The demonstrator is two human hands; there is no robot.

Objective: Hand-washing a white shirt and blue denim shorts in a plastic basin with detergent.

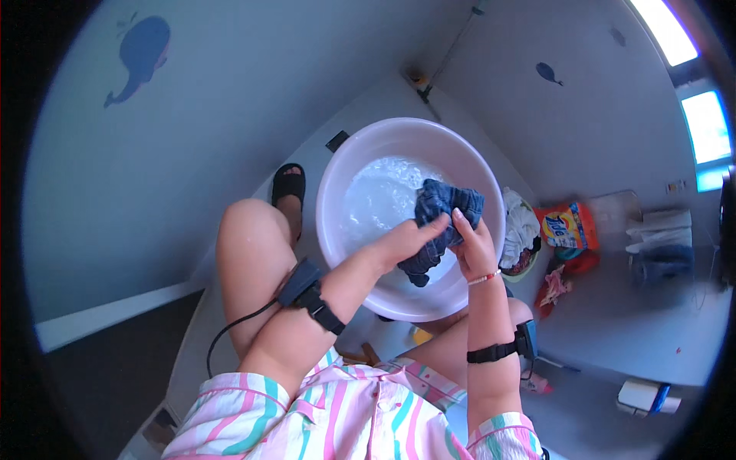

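A bunched dark blue denim garment (pixel 435 201) is gripped between both hands over a large pale pink plastic basin (pixel 333 190). My left hand (pixel 415 238) pinches the cloth from its left side, thumb on top. On the right side, my right hand (pixel 476 247) holds the same garment, its thumb raised against the cloth. Sudsy water (pixel 379 198) covers the bottom of the basin. The garment's lower end hangs above the water, and whether any of it touches the surface I cannot tell.
Right of the basin, a light green tub (pixel 520 273) holds white and dark laundry (pixel 518 221). Beyond it is an orange Tide detergent bag (pixel 569 225). Walls close in behind the basin. A slippered foot (pixel 289 187) stands at its left. A cable (pixel 230 328) runs from the left arm's strapped device (pixel 302 282).
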